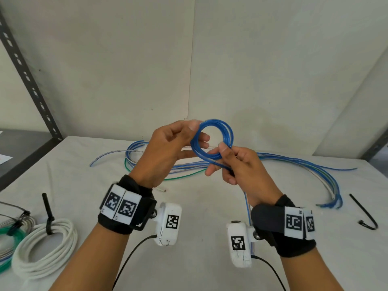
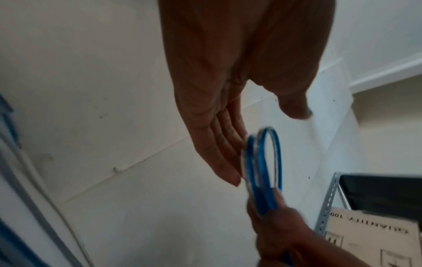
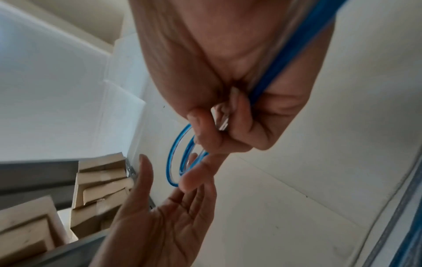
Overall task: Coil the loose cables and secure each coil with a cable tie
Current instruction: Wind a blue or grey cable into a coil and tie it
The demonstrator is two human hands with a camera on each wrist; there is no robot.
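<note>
The blue coil [image 1: 212,139] is smeared with motion blur up top, so you can't count the loops. Its tail drops behind the right hand [image 1: 237,166] at about 5 o'clock. At 9 o'clock the green coil [image 1: 6,234] is cut off by the frame edge. The box label [image 2: 374,233] is mostly unreadable.

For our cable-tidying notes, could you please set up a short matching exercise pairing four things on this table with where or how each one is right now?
Column one:
1. blue coil
2. white coil
3. loose black cable tie
4. uncoiled cables

Column two:
A. lying alone near the table's right edge
B. held up between both hands
C. spread across the table behind the hands
D. on the table at the near left, already tied

Pairs: 1-B, 2-D, 3-A, 4-C. The right hand pinches the blue coil; the left hand steadies it with straight fingers.
</note>
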